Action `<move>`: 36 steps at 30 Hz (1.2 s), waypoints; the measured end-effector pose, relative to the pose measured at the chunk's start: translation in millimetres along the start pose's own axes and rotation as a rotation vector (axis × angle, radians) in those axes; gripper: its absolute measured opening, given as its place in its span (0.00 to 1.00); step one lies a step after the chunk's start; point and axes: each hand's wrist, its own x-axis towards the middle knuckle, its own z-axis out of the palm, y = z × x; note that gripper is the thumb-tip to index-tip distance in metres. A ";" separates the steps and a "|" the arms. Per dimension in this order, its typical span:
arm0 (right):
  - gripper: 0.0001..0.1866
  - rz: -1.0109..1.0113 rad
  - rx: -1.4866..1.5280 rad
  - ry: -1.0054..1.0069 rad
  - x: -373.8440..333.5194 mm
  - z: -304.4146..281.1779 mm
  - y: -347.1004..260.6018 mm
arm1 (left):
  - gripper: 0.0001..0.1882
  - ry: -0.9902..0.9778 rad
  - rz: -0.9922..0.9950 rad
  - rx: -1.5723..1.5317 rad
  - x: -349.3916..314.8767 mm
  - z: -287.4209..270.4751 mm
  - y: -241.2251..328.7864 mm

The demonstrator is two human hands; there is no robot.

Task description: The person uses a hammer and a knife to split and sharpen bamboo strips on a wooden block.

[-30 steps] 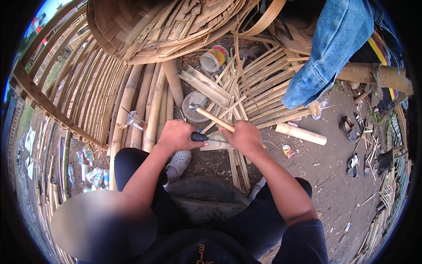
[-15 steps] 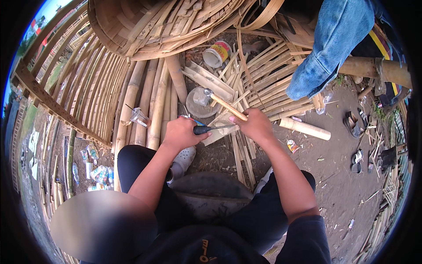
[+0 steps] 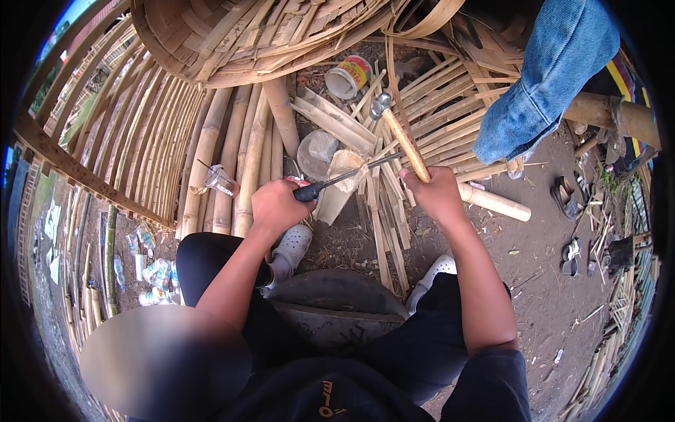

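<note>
My left hand is closed around the dark handle of a screwdriver-like tool. Its long thin metal shaft points right and slightly away, over the bamboo strips. My right hand grips the wooden handle of a hammer low down. The hammer's round metal head is tilted up, away from me and to the left. Near the shaft's middle lies a pale block, apparently bamboo or wood. Beyond it, a greyish stone-like lump rests on a round disc. The tool's tip seems to touch nothing, though depth is hard to judge.
A large woven bamboo basket fills the far side. Thick bamboo poles hold a clear plastic cup at left. A tub stands beyond the strips. Another person's denim leg is at far right, near a cut bamboo tube.
The hammer has swung upright and away, its head rising off the stone-like lump's area. My right hand has moved right, and the screwdriver-like tool's shaft now tilts farther away from me.
</note>
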 end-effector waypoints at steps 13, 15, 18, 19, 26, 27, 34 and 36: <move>0.23 0.000 -0.092 -0.023 -7.7 -12.5 2.9 | 0.20 0.003 -0.059 -0.172 0.8 34.4 2.9; 0.24 0.010 -0.071 -0.021 -9.1 -15.5 0.6 | 0.21 -0.017 -0.083 -0.159 -0.3 37.9 6.3; 0.26 0.062 -0.071 -0.040 -9.2 -16.8 8.4 | 0.22 -0.169 -0.072 -0.251 2.0 36.7 -1.6; 0.27 0.042 -0.092 -0.040 -8.9 -16.8 13.1 | 0.21 -0.202 -0.087 -0.270 1.9 36.4 -0.3; 0.29 -0.026 -0.227 -0.079 -14.6 -10.5 26.8 | 0.23 -0.423 -0.249 -0.670 -0.1 39.1 3.6; 0.29 -0.018 -0.249 -0.090 -15.0 -9.5 28.8 | 0.24 -0.408 -0.248 -0.634 -0.3 37.2 6.5; 0.28 -0.071 -0.266 -0.070 -19.6 -4.1 31.5 | 0.24 -0.449 -0.208 -0.447 -1.2 40.2 5.0; 0.29 -0.094 -0.251 -0.063 -20.4 -3.0 29.2 | 0.24 -0.304 -0.025 -0.321 -5.1 61.4 -9.9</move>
